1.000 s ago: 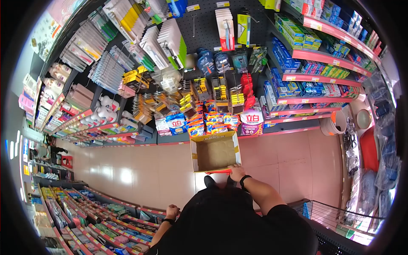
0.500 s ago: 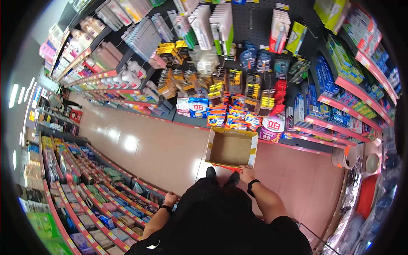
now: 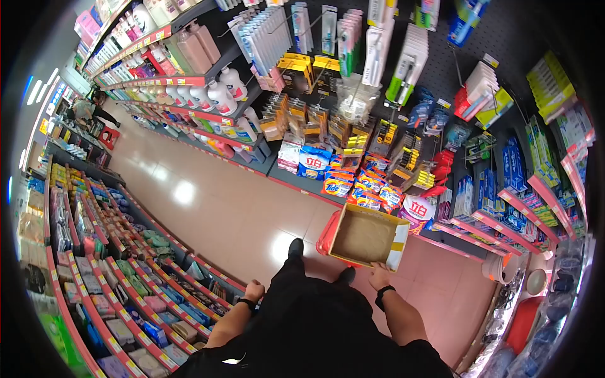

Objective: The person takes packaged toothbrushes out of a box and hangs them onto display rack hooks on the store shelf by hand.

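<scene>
An open cardboard box [image 3: 398, 247], its brown inside showing, rests on something red [image 3: 326, 234] on the floor in front of me. My right hand [image 3: 380, 275] is at the near rim of the box, fingers closed on its edge. Beside my left leg, my left hand [image 3: 254, 290] hangs with its fingers curled and nothing visible in it, close to the low shelf rack. Bags of Tide detergent [image 3: 365, 196] and a white and purple detergent bag [image 3: 416, 211] stand on the bottom shelf just beyond the box.
A tiled aisle [image 3: 208, 195] runs away to the left between shelves. Bottles [image 3: 222, 96] line the left shelves. Toothbrush packs [image 3: 408, 66] hang on the back panel. Toothpaste boxes [image 3: 513, 165] fill shelves at right. Far down the aisle a person [image 3: 85, 112] is near a red basket [image 3: 109, 137].
My view has turned, so the shelves sit lower and further right. My left foot has stepped leftward, away from the right one. The box appears rotated, with my right hand still at its rim.
</scene>
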